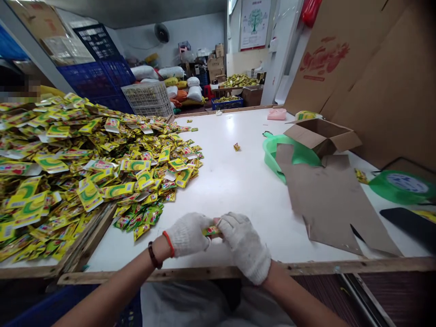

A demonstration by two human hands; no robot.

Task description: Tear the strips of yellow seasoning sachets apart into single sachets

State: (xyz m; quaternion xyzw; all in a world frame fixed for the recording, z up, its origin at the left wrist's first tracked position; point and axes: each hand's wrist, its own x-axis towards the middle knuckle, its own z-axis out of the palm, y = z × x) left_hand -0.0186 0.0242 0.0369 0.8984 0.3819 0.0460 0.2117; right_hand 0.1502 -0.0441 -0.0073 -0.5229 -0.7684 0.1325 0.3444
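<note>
Both my hands wear white knit gloves and meet over the front of the white table [225, 181]. Between them is a small yellow-green box [211, 230], partly covered by the fingers. My left hand [189, 234] grips its left end, and my right hand [242, 245] closes on its right end. To the left lies a big heap of yellow boxes and small sachets [136, 165]. Several green sachets [143, 215] sit at the heap's near edge, close to my left hand. One small sachet [236, 146] lies alone farther back on the table.
On the right are a flat cardboard piece [327, 195], a green basin [272, 156], an open carton [323, 131] and a green tape roll [402, 186]. A wooden rim [177, 274] borders the table's front. Blue crates [95, 81] stand behind the heap.
</note>
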